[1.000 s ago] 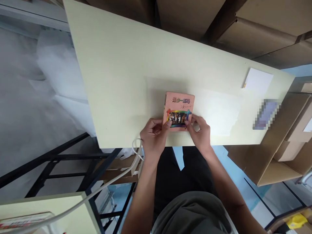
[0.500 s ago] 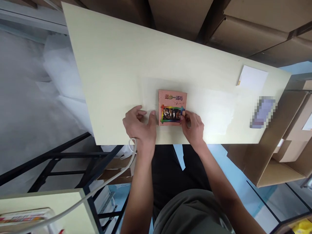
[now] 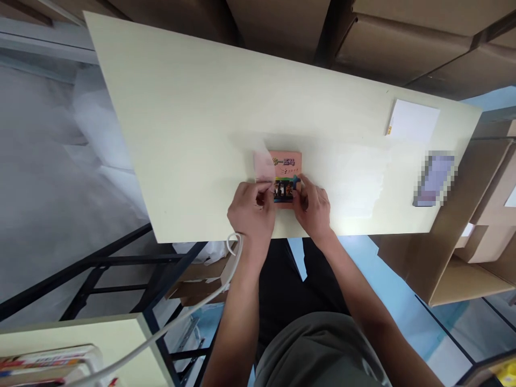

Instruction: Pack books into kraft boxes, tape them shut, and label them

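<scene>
A small pink book point(image 3: 288, 157) lies on the pale table near its front edge, with Chinese lettering and a dark picture in a rainbow frame on its cover. My left hand point(image 3: 253, 207) is closed at the book's left side, thumb and fingers pinching a pale pink flap point(image 3: 264, 164) that is bent up and curls over part of the cover. My right hand point(image 3: 313, 207) is closed on the book's lower right edge, its thumb on the cover. What lies under the flap is hidden.
On the table's right side are a white pad point(image 3: 413, 121) and a blurred-out phone-like item point(image 3: 435, 178). Cardboard boxes point(image 3: 399, 51) line the far edge, and an open carton point(image 3: 463, 269) stands at the right. A white cable point(image 3: 193, 312) runs past my left wrist.
My left hand has moved right from beside the book and taken hold of its left side, where a pale flap is now lifted. My right hand stays on the book's right edge.
</scene>
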`<action>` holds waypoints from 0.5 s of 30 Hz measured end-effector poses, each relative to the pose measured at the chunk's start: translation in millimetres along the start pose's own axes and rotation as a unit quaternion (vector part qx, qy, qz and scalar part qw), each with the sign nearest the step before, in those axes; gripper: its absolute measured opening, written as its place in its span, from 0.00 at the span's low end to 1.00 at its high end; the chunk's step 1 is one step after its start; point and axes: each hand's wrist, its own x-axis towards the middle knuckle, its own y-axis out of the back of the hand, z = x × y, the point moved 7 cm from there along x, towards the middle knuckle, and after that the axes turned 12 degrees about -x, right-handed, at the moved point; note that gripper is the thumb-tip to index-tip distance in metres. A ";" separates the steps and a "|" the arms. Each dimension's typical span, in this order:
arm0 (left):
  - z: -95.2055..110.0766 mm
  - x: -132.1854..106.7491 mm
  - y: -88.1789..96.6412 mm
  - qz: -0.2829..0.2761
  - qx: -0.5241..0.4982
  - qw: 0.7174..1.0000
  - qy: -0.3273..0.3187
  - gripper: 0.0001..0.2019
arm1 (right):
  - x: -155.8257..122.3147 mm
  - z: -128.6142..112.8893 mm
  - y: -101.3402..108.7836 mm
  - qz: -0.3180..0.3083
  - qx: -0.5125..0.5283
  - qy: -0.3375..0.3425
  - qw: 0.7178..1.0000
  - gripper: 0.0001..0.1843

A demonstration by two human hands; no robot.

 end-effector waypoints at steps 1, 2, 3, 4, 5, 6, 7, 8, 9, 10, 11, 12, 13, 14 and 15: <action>-2.8 2.6 -1.6 -0.003 0.003 1.000 0.002 0.07 | -0.2 0.5 -2.7 -0.008 -0.003 0.002 1.000 0.23; -5.2 5.1 -2.4 -0.007 0.002 1.000 0.002 0.06 | -0.5 1.0 -5.4 -0.015 -0.007 0.004 1.000 0.24; -7.2 7.1 -2.5 -0.010 -0.002 1.000 0.003 0.07 | -0.7 1.4 -7.8 -0.020 -0.009 0.006 1.000 0.24; -8.6 8.7 -2.3 -0.016 -0.008 1.000 0.004 0.08 | -0.9 1.9 -9.5 -0.022 -0.012 0.008 1.000 0.25; -9.8 9.7 -1.7 -0.020 -0.012 1.000 0.009 0.09 | -1.2 2.2 -10.6 -0.021 -0.017 0.009 1.000 0.27; -11.5 10.3 -0.6 -0.022 -0.013 0.999 0.020 0.10 | -1.4 2.4 -11.2 -0.018 -0.022 0.010 1.000 0.28; -14.0 10.7 1.0 -0.017 -0.010 0.999 0.037 0.09 | -1.6 2.3 -11.6 -0.014 -0.027 0.012 0.999 0.30; -17.3 10.8 3.0 -0.008 -0.002 0.998 0.060 0.08 | -1.9 1.9 -11.7 -0.010 -0.033 0.015 0.999 0.31; -21.0 10.9 5.1 0.006 0.008 0.996 0.085 0.08 | -2.1 1.2 -11.7 -0.007 -0.037 0.018 0.999 0.31; -24.4 10.9 6.8 0.020 0.019 0.994 0.107 0.09 | -2.4 0.3 -11.7 -0.004 -0.040 0.023 0.999 0.31; -27.2 10.9 7.8 0.032 0.028 0.991 0.123 0.12 | -2.6 -0.6 -11.8 -0.003 -0.041 0.027 0.999 0.31; -28.9 11.0 7.7 0.039 0.032 0.990 0.134 0.13 | -2.7 -1.5 -11.9 -0.003 -0.041 0.030 0.999 0.30; -29.4 11.0 6.9 0.043 0.031 0.989 0.139 0.14 | -2.7 -2.3 -12.1 -0.004 -0.042 0.033 0.999 0.29; -28.4 10.5 5.7 0.046 0.024 0.989 0.141 0.14 | -2.4 -3.0 -12.4 -0.007 -0.044 0.034 0.998 0.29; -26.0 9.5 4.7 0.050 0.014 0.989 0.141 0.14 | -1.7 -3.7 -12.6 -0.013 -0.046 0.035 0.998 0.28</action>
